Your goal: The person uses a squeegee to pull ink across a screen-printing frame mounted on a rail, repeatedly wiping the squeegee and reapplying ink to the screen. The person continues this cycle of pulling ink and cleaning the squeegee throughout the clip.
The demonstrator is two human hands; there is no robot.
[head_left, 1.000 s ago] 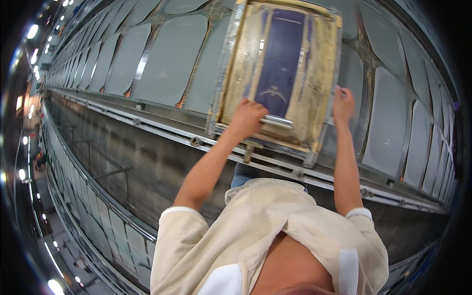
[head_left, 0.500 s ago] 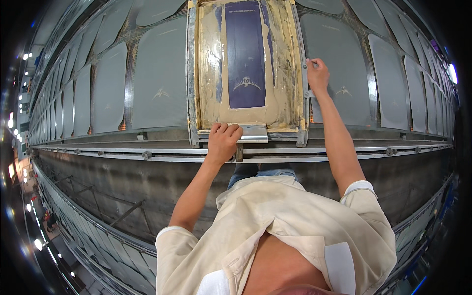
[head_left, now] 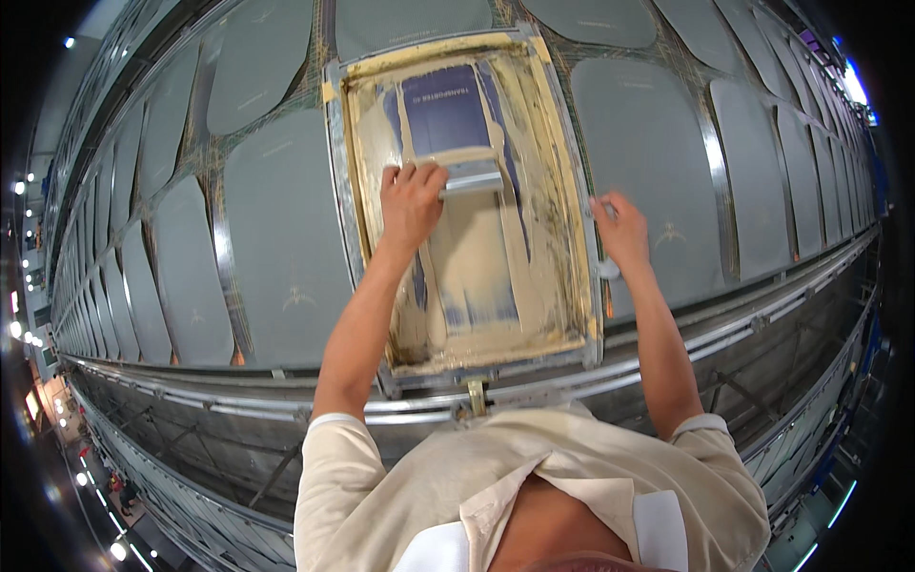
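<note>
A metal-framed printing screen point(head_left: 572, 143) lies on the long table, its mesh smeared with cream ink over a dark blue panel. My left hand point(head_left: 410, 205) grips a squeegee point(head_left: 472, 178) with a metal handle, about a third of the way down the mesh. A cream ink streak runs from the squeegee toward the near frame edge. My right hand point(head_left: 620, 229) rests on the right rail of the frame, fingers curled over it.
Grey fabric panels point(head_left: 276, 248) lie in rows on both sides of the screen, along the table. A metal rail point(head_left: 286, 405) runs along the table's near edge. Below it is a dim aisle with ceiling lights point(head_left: 19, 186) at the left.
My left hand has pushed the squeegee away from the near edge of the frame up the mesh, leaving cream ink behind. The view has turned, and my right hand stays on the frame's right rail.
</note>
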